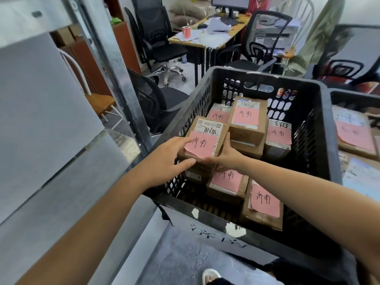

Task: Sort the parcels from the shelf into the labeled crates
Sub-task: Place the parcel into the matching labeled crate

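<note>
The parcel sits between your two hands, low inside the black crate at its left side, resting on or just above a short stack of boxes; whether it has touched down cannot be told. Its pink note faces up, and that helps you: the handwriting stays readable against the notes on the parcels around it.

Your left hand pinches the near left corner, fingers over the top and thumb along the front edge. Your right hand clasps the right side, fingers up the wall and thumb under the near edge. Holding both sides keeps the box level as it goes onto the pile.

The neighbouring parcels, such as the tall one behind and the one at the near right, carry notes with what looks like the same two characters, and similar writing marks the crate's front wall, so this looks like the correct bin. A second crate stands just beside on the right, and the metal shelf rises at your left.
</note>
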